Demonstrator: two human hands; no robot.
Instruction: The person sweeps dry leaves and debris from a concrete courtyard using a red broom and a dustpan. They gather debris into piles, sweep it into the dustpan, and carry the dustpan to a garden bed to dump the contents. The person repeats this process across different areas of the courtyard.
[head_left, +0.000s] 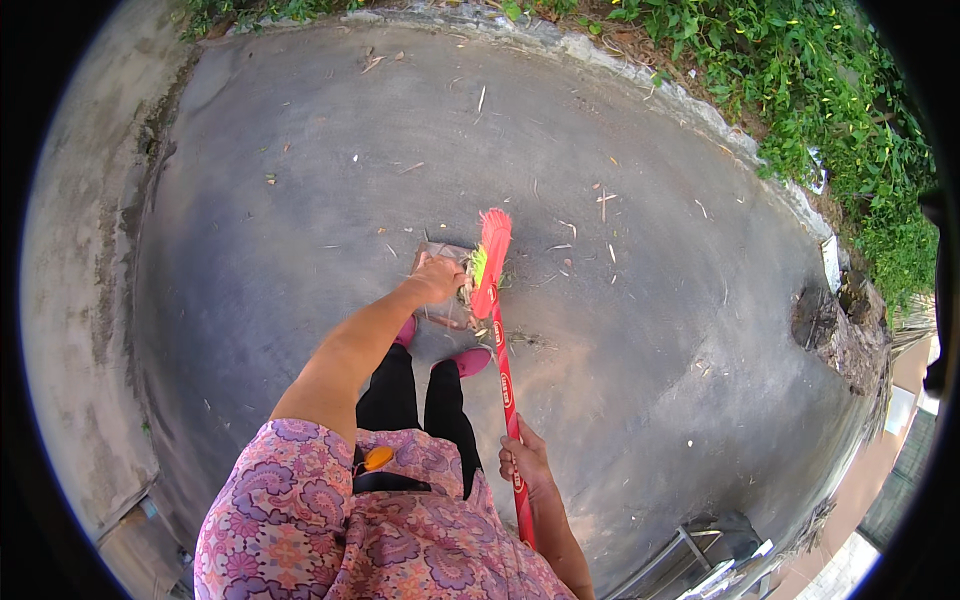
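My right hand (529, 454) is closed around the red handle of a broom (504, 367). The broom's red head (491, 262), with red and yellow-green bristles, is raised towards the middle of the view. Close to its left side is my left hand (441, 279), at a brownish dustpan-like tray (442, 319) near my feet. Dry leaf and grass debris (466, 289) lies between that hand and the broom head. My left fingertips are partly hidden, so what they grip cannot be told.
Leaf scraps (604, 202) are scattered on the grey concrete ground (337, 187). A low kerb (592, 52) borders green plants (817, 97). A tree stump (847, 330) stands at the right, a metal frame (697, 551) at lower right and a concrete ledge (82, 300) at left.
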